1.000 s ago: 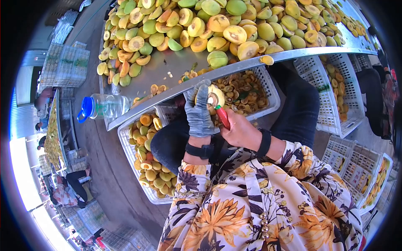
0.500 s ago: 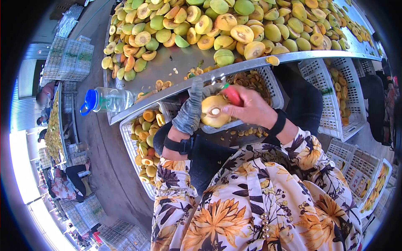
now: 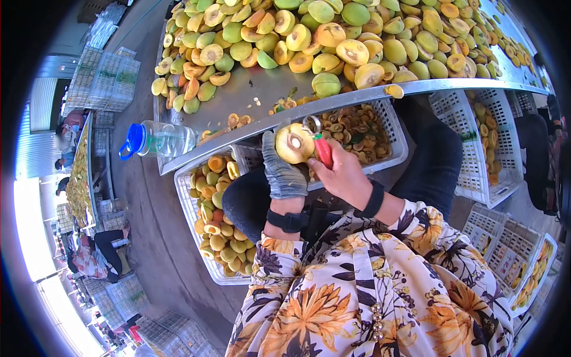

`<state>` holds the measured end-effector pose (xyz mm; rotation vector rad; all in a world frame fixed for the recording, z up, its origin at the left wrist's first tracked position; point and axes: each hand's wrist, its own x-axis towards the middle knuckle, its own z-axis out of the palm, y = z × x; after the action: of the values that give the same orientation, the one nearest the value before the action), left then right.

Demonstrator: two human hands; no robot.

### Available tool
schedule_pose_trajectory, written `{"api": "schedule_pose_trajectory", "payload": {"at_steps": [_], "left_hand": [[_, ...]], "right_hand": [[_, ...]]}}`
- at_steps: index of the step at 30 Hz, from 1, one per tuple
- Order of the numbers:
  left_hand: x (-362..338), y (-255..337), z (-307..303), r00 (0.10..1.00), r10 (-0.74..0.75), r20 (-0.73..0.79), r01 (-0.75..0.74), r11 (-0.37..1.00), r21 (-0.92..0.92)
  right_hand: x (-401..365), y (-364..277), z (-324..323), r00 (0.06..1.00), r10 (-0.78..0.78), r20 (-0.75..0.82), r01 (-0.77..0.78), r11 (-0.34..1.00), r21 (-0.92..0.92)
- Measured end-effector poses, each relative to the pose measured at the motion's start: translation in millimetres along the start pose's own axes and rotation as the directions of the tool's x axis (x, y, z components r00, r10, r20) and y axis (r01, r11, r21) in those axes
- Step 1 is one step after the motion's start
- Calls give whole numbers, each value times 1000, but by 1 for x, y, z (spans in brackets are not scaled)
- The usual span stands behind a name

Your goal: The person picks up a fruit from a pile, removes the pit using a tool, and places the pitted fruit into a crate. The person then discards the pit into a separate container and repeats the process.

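My left hand (image 3: pixel 282 169), in a grey striped glove, is closed on a yellow peach half (image 3: pixel 288 152) just below the table's metal edge. Its cut face is turned up, with a pale spot in the brown centre. A red-handled looped pitting knife (image 3: pixel 323 151) is in the closed fingers of my right hand (image 3: pixel 348 179), its metal ring near the peach half's right edge. Under both hands is a white crate (image 3: pixel 399 134) of cut scraps. More peach halves fill a white crate (image 3: pixel 184 199) by my left knee.
A big pile of peach halves (image 3: pixel 351 50) covers the metal table (image 3: pixel 256 83). A water bottle (image 3: pixel 169 140) with a blue cap lies at its left corner. White crates (image 3: pixel 499 154) with fruit stand at right. People sit along another table (image 3: pixel 89 172) at far left.
The peach half has moved up and left and tilted. My right hand and the pitting knife have shifted left and down, and the knife's metal ring now shows clearly beside the fruit.
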<state>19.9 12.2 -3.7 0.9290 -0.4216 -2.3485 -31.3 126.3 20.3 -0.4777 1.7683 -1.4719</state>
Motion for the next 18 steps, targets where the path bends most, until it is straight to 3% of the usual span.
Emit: {"api": "schedule_pose_trajectory", "payload": {"at_steps": [2, 3, 5, 8, 13, 15, 18], "left_hand": [[4, 2, -9, 998, 59, 39, -61, 997, 51], [5, 1, -11, 990, 112, 81, -120, 988, 97], [8, -4, -12, 993, 73, 95, -80, 993, 82], [10, -12, -11, 984, 11, 176, -31, 993, 112], [15, -32, -17, 977, 115, 180, -150, 970, 192], [12, -36, -11, 924, 255, 285, -354, 853, 384], [-2, -39, 6, 884, 326, 336, -459, 748, 479]], "right_hand": [[-1, 5, -6, 979, -195, -67, 166, 938, -303], [-2, 7, -8, 979, -191, -73, 161, 939, -305], [-7, 11, -11, 987, -159, 39, 163, 927, -338], [-7, 15, -13, 983, -175, 51, 181, 922, -341], [-6, 25, -16, 981, -190, 29, 189, 928, -321], [-11, 23, -15, 981, -192, -30, 172, 930, -324], [-14, 29, -13, 985, -158, -64, 134, 951, -278]]}}
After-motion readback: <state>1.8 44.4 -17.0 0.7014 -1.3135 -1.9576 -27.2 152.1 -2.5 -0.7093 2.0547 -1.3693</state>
